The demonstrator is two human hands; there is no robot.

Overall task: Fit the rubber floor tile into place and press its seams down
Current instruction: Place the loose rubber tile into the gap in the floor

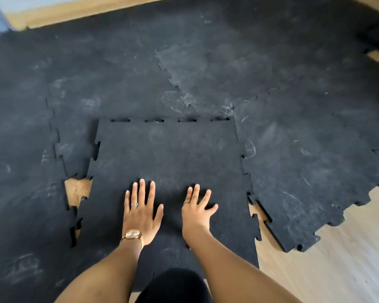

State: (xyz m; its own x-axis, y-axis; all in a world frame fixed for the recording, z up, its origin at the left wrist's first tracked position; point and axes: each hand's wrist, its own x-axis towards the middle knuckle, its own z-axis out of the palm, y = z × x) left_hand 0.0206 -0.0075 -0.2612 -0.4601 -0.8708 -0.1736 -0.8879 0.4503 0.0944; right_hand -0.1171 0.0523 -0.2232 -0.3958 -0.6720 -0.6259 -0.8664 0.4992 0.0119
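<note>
Head view, rubber floor tile (pixel 169 154) under both flat hands, left hand (pixel 141 212) and right hand (pixel 196 212) fingers spread, pinching nothing

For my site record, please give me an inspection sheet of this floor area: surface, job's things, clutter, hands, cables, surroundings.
Surface: light wood floor, bare at right and showing in a gap at the tile's left edge.
Job's things: loose rubber tile lies among laid black tiles; its far, left and right seams are not closed.
Clutter: nothing seen.
Hands: left hand and right hand flat, fingers spread, on the loose tile; watch on left wrist.
Cables: nothing seen.
Surroundings: wood floor strip along the far edge; blurred beyond.
</note>
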